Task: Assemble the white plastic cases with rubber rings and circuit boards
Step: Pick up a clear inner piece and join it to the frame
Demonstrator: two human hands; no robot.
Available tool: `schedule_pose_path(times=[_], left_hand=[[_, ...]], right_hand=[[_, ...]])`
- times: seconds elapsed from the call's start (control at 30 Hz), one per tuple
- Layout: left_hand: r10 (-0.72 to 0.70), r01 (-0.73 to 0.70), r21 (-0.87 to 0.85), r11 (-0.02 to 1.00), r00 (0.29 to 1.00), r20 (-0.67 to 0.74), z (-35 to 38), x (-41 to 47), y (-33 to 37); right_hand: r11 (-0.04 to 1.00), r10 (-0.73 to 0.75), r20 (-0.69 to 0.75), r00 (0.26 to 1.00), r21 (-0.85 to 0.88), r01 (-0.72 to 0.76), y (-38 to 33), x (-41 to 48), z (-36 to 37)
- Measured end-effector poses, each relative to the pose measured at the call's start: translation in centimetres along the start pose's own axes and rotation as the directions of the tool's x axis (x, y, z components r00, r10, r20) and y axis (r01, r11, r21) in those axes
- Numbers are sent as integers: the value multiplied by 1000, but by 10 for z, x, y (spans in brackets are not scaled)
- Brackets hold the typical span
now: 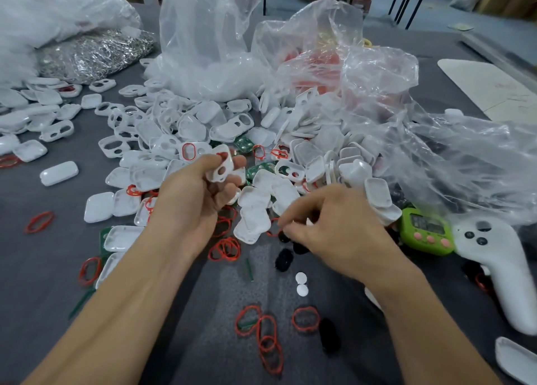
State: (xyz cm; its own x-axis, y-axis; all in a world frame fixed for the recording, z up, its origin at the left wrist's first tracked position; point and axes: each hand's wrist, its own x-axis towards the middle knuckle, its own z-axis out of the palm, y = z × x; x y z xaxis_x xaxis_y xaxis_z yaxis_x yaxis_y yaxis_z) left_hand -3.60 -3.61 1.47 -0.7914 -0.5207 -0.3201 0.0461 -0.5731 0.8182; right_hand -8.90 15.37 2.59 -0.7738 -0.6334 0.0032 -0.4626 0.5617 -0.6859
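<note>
Left hand [197, 193] pinches a white case [222, 168]; right hand [337, 225] curls its fingers, grip unclear; green timer [425, 230] display blurred.

The single head-worn camera looked forward and steeply down from above the near side of the grey cloth-covered table [43, 268]. It faced the sprawling heap of white plastic case shells [203, 123], which filled the middle of the frame. It sat close. Both bare forearms ran in from the bottom edge, with the left hand [197, 198] and right hand [343, 233] just on the near side of that heap. Beyond the heap, the wide lens took in crumpled clear plastic bags [209, 36] towards the top edge.
</note>
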Motion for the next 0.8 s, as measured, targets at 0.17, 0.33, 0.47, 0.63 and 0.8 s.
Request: schedule_pose_path(times=[0.17, 0.33, 0.47, 0.63, 0.8], left_hand=[[-51, 59, -82, 995, 995, 89, -4, 5, 2], [-103, 117, -59, 991, 975, 198, -3, 3, -3], [-123, 129, -19, 991, 970, 211, -1, 0, -4], [-198, 183, 77, 980, 937, 287, 0, -3, -5], [-251, 250, 47, 967, 909, 333, 5, -3, -10]], right_hand=[[934, 59, 6, 998, -354, -53, -6, -3, 6], [908, 57, -88, 994, -411, -88, -9, -4, 9], [997, 56, -124, 991, -46, -62, 2, 0, 0], [960, -143, -274, 951, 195, 201, 0, -5, -7], [927, -354, -389, 851, -24, 374, -4, -8, 3]])
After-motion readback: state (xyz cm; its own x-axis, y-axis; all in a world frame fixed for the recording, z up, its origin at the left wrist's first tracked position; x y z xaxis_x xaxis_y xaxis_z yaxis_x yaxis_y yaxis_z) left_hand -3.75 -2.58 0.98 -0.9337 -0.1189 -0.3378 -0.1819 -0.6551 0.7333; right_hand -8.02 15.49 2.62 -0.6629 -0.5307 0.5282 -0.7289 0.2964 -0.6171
